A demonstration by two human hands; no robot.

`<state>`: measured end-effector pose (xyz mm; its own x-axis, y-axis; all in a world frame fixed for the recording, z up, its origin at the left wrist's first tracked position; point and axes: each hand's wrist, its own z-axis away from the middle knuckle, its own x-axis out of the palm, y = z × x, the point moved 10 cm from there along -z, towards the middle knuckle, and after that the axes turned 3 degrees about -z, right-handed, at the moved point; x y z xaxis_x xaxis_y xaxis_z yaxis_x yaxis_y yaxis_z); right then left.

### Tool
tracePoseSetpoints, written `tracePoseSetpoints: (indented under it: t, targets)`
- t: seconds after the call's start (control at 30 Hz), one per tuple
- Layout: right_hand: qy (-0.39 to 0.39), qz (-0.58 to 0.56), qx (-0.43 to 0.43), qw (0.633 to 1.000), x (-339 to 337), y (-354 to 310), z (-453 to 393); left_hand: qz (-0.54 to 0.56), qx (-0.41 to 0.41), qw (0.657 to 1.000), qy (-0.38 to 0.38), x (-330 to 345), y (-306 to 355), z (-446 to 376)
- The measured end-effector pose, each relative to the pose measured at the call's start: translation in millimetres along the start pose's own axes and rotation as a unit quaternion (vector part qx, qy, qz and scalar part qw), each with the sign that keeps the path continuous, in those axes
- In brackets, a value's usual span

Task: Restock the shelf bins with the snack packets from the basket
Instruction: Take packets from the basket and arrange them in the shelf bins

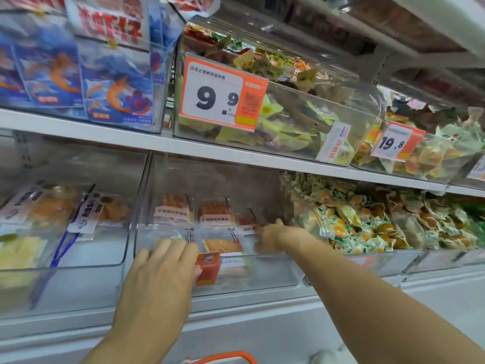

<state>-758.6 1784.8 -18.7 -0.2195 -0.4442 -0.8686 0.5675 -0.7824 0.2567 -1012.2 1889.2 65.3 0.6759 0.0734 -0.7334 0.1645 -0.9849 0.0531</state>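
The clear middle bin on the lower shelf holds several clear snack packets with orange-red contents and white labels, lying in two rows. My left hand rests on the bin's front rim, its straight fingers reaching over onto a front packet. My right hand reaches into the bin from the right, and its fingertips touch the rear right packet. Part of that packet is hidden by the hand. An orange basket handle shows at the bottom edge.
An orange tag hangs on the bin's front beside my left thumb. Neighbouring bins hold pale packets with blue tongs on the left and green-yellow packets on the right. The upper shelf carries price signs 9.9 and 19.8.
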Motion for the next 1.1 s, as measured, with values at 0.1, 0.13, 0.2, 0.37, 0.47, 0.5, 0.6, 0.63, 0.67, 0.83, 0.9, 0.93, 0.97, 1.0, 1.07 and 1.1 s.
tracePoseSetpoints:
  t: [0.1, 0.13, 0.2, 0.37, 0.47, 0.5, 0.6, 0.63, 0.67, 0.83, 0.9, 0.93, 0.97, 1.0, 1.07, 1.1]
  targets:
    - [-0.012, -0.014, 0.028, 0.999, 0.4, 3.2, -7.3, 0.004, -0.005, 1.000, 0.003, 2.2, -3.5, -0.2]
    - [-0.015, -0.016, 0.031, 0.999, -1.0, 4.3, -7.6, 0.007, -0.008, 1.000, 0.002, 2.5, -4.2, -0.7]
    - [-0.001, -0.022, 0.025, 0.999, -7.9, 2.9, -1.4, 0.014, -0.008, 1.000, -0.008, 2.7, -3.4, -1.9]
    - [0.231, -0.156, -0.067, 0.958, -57.3, 11.6, 48.3, 0.035, -0.004, 0.999, -0.019, 0.6, -2.0, -2.6]
    - [0.394, -0.250, -0.157, 0.870, -77.2, 11.6, 124.1, 0.069, 0.004, 0.996, 0.048, -28.7, 0.9, 2.6]
    - [0.434, -0.277, -0.187, 0.837, -76.6, 6.8, 153.7, 0.089, 0.023, 0.993, 0.076, -42.4, 7.1, 6.6]
    - [0.475, -0.375, -0.242, 0.758, -49.0, -19.5, 219.6, 0.173, 0.049, 0.983, 0.041, -45.5, 23.4, 27.7]
    - [0.452, -0.414, -0.248, 0.751, -30.0, -33.4, 225.9, 0.190, 0.026, 0.981, -0.027, -28.4, 24.7, 38.9]
    - [0.416, -0.444, -0.247, 0.754, -6.5, -49.8, 224.0, 0.190, -0.008, 0.974, -0.122, -3.3, 25.2, 55.9]
    - [0.058, -0.403, -0.204, 0.890, 182.1, -158.5, 171.0, 0.080, -0.063, 0.840, -0.533, 109.9, 16.7, 215.3]
    - [-0.078, -0.317, -0.191, 0.926, 266.4, -187.6, 164.7, 0.079, -0.098, 0.787, -0.604, 128.3, 10.0, 280.7]
    - [-0.124, -0.288, -0.183, 0.932, 306.7, -195.7, 163.9, 0.078, -0.113, 0.765, -0.630, 134.4, 8.6, 311.1]
    - [-0.161, -0.272, -0.171, 0.933, 339.2, -200.0, 165.9, 0.080, -0.127, 0.747, -0.648, 137.8, 7.9, 337.3]
    - [-0.183, -0.262, -0.163, 0.933, 366.3, -203.0, 169.5, 0.087, -0.142, 0.735, -0.657, 139.0, 9.3, 357.4]
    - [-0.207, -0.251, -0.153, 0.933, 400.5, -206.9, 180.5, 0.099, -0.158, 0.725, -0.663, 139.7, 14.9, 387.8]
    - [-0.203, -0.255, -0.146, 0.934, 408.7, -207.8, 183.6, 0.102, -0.158, 0.721, -0.667, 139.7, 20.1, 399.2]
